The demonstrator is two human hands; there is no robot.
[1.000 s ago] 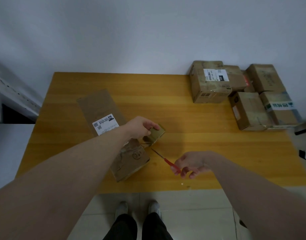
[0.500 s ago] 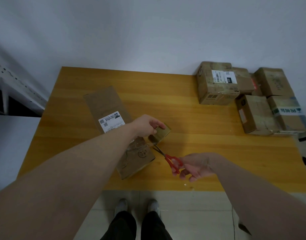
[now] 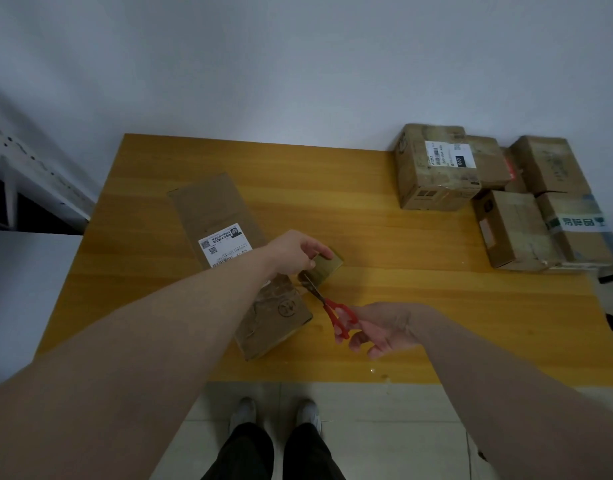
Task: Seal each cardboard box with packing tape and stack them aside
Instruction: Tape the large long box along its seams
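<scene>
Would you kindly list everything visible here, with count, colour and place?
long cardboard box: 1, brown, white label, table left-centre
tape roll: 1, tan, beside that box
scissors: 1, red handles, blades at the roll
stacked boxes: about six, brown, table's far right
table: 1, yellow wood
shelf frame: 1, white, far left
left hand: grips tape roll
right hand: holds scissors
shoes: 2, white, on the floor

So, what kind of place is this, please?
Probably a small packing corner in a plain room: a wooden table against a bare wall, taped cardboard boxes gathered at its right, and tape roll with scissors in use.
</scene>
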